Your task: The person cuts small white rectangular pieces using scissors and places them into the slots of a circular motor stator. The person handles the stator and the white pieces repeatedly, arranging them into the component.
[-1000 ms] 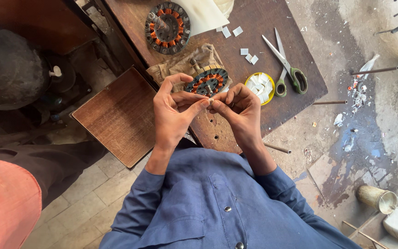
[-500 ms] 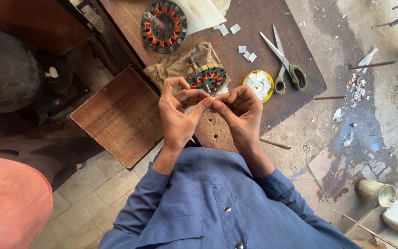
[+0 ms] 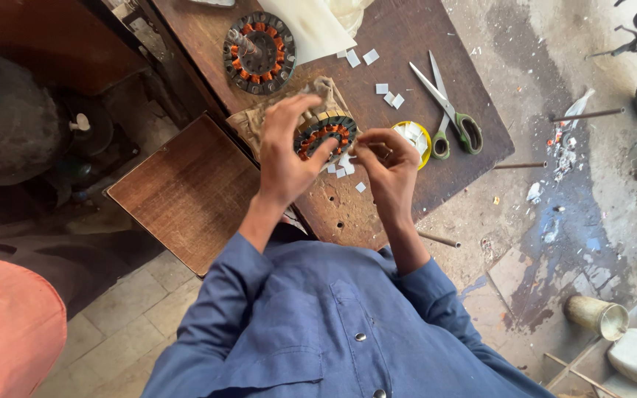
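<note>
A round motor stator (image 3: pixel 326 133) with copper-coloured windings lies on a tan cloth (image 3: pixel 259 118) on the wooden table (image 3: pixel 407 44). My left hand (image 3: pixel 285 151) hovers at its left side with fingers spread, thumb tip at the stator's rim, holding nothing. My right hand (image 3: pixel 385 166) is just right of the stator, fingertips pinched together on what looks like a small white paper piece. Several small white paper pieces (image 3: pixel 344 169) lie on the table between my hands.
A second stator (image 3: pixel 259 43) sits farther back, beside a white sheet (image 3: pixel 307 26). Green-handled scissors (image 3: pixel 447 110) and a yellow lid (image 3: pixel 423 136) of paper pieces lie right. A wooden board (image 3: pixel 186 191) is at left, a metal can (image 3: pixel 599 315) on the floor, and a person in orange (image 3: pixel 1 324).
My hands, pressed together over a small piece before, have parted. The left hand has opened and reached up to the stator; the right stays pinched.
</note>
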